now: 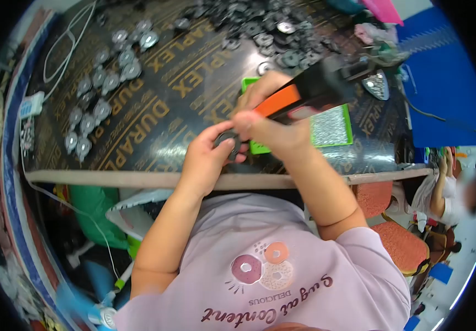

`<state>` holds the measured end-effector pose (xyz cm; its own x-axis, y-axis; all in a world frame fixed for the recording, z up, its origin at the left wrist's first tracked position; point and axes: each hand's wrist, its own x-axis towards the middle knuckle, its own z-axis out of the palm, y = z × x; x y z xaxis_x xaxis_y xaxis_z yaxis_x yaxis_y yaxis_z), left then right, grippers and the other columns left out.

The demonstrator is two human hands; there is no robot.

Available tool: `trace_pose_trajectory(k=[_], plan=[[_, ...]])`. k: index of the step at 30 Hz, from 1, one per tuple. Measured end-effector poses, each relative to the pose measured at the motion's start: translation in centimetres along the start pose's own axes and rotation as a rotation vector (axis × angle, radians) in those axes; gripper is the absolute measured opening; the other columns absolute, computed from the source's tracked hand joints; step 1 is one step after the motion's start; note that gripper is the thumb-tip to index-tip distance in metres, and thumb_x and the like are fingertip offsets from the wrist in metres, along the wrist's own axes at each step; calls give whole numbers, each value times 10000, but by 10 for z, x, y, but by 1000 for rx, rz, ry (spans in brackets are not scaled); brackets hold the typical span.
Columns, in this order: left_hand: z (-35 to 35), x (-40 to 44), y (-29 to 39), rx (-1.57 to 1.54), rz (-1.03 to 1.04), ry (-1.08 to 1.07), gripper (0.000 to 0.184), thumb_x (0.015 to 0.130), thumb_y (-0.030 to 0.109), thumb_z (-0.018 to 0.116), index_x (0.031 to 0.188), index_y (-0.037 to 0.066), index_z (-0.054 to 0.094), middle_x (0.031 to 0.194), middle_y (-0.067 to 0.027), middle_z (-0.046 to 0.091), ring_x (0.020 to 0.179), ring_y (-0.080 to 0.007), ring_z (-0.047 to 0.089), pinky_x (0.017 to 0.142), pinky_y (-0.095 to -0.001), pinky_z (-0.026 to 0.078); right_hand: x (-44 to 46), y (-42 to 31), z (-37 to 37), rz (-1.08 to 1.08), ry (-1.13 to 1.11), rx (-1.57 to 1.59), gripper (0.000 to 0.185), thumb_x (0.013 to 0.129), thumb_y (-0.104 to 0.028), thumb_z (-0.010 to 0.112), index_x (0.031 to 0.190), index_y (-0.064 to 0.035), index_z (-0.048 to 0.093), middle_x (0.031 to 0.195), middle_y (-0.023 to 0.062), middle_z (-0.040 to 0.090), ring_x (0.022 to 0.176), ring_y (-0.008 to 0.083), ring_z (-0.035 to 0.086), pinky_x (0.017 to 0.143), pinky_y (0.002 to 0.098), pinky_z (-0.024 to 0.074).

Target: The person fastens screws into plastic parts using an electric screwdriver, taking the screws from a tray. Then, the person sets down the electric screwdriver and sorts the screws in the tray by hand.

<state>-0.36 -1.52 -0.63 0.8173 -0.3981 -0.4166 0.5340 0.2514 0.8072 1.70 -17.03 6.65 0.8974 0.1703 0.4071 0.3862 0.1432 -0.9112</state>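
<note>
My left hand (203,157) is closed around a small dark round part (227,141), pinching it just above the table's front edge. In my right hand (276,129) is a black and orange power screwdriver (318,91), its tip end angled down toward that part. The right fingers hide the tip, so I cannot tell whether it touches. Behind and under my right hand stands a bright green tray (350,124) with many small shiny metal pieces, probably screws (329,128).
Dark round parts (249,25) are heaped at the back. Several rows of silver-faced round pieces (111,83) lie at left, near a white cable and power strip (31,105). A coiled cord (425,39) hangs at right, over a blue surface (442,83). Another person (450,190) sits far right.
</note>
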Motion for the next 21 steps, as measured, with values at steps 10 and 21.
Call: trace_pose_trajectory(k=[10,21], plan=[[-60,-88,18,334,87,-312,328,877,-32,526,1205,-17,529,1074,-141,629,938,-206,635,763,-311,540,-2,-32,-84,-52,371,-52,155,815,-28,651,804,-35,496,587,79,553,460,171,536,507,323,471],[-287,-127,-179,1330,-491,173,278,788,169,662,1056,98,681,993,-188,677,941,-374,646,827,-440,512,5,-9,-110,-10,502,-192,197,756,-57,776,802,-33,586,653,-2,595,534,73,557,485,232,442]])
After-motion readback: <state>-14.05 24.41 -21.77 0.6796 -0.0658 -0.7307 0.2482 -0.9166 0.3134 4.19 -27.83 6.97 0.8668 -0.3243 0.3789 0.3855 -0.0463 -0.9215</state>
